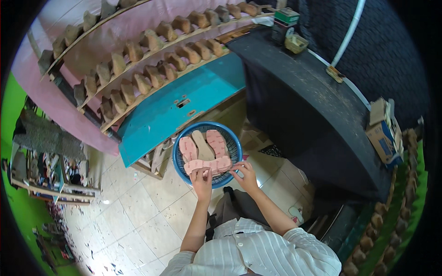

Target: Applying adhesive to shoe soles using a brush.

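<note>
A round blue plastic basket (239, 146) stands in front of me with several shoe insoles in it. Two pink printed insoles (216, 142) and a beige one (201, 146) stand up side by side toward the far rim. Across the near side lies a pink insole (208, 164), with more layers showing beneath its right part. My left hand (201, 183) has its fingers curled on the near edge of this crosswise insole. At its right end, my right hand (246, 176) pinches with thumb and forefinger, close to the basket rim.
Wooden shoe lasts (149, 40) line curved shelves above a teal tabletop (184, 103). On the right is a black-covered table (317, 87) bearing a cardboard box (383, 131) and a small woven basket (296, 43). Scraps litter the tiled floor (138, 207). A cluttered rack (69, 184) stands left.
</note>
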A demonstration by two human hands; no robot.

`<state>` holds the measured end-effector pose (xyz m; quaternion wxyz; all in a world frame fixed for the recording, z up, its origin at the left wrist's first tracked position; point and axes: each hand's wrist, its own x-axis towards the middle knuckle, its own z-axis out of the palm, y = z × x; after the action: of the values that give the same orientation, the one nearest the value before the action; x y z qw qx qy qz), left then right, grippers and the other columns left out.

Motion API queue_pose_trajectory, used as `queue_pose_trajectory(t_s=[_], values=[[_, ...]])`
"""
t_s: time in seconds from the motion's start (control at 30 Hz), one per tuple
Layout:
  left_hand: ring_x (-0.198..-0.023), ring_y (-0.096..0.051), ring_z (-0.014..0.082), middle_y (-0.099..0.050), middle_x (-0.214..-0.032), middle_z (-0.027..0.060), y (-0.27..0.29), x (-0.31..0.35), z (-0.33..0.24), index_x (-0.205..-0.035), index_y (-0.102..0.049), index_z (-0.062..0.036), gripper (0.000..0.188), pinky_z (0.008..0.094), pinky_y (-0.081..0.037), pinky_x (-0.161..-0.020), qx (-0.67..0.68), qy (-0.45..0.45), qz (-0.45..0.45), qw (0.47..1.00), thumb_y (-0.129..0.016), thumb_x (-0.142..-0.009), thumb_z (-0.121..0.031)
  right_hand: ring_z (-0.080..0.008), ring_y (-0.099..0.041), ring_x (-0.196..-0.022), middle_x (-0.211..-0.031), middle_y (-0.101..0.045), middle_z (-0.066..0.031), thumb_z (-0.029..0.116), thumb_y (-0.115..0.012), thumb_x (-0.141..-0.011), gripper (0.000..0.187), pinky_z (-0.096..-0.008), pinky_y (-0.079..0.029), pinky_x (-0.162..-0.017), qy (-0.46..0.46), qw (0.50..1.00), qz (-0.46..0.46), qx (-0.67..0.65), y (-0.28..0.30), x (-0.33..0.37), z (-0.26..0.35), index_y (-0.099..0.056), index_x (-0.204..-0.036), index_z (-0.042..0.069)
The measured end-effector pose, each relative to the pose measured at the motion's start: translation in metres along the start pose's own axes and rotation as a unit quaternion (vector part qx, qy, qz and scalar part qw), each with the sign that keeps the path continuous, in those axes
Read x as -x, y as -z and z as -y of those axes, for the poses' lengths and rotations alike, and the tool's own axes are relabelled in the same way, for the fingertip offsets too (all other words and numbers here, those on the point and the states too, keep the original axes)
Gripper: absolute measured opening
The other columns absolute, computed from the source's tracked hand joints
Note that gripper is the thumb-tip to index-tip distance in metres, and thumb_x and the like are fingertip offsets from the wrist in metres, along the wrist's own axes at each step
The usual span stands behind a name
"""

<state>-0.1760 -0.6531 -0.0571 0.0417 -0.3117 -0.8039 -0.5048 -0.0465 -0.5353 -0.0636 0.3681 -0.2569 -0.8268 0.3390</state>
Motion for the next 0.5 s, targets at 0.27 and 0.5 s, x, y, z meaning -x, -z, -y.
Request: queue_pose_trajectory(t_s=[0.27, 0.5], values=[[-0.085, -0.051, 0.0251, -0.055, -0.084, 0.0066, -0.002, 0.040, -0.060, -0.081, -0.063, -0.0074, 0.010, 0.0363, -0.040, -0.079, 0.114, -0.081, 0.075, 0.987, -0.070, -0.075, -0.010, -0.0252, -0.055, -0.089, -0.092, -0.060, -0.0060, 0.007, -0.072, -0.071, 0.014, -0.0342, -0.045, -0.077, -0.044, 0.988, -0.137, 0.056, 0.107, 0.055, 0.052, -0.066, -0.083, 0.009], [-0.083, -0.049, 0.0265, -0.053, -0.083, 0.0080, -0.055, 0.079, -0.120, -0.078, -0.062, -0.0091, 0.013, 0.0369, -0.039, -0.077, 0.147, -0.220, 0.235, 0.935, -0.073, -0.071, -0.012, -0.0245, -0.057, -0.087, -0.090, -0.061, -0.0067, 0.006, -0.071, -0.072, 0.011, -0.0340, -0.046, -0.076, -0.098, 0.942, -0.290, 0.139, 0.201, 0.099, 0.052, -0.064, -0.080, 0.007]])
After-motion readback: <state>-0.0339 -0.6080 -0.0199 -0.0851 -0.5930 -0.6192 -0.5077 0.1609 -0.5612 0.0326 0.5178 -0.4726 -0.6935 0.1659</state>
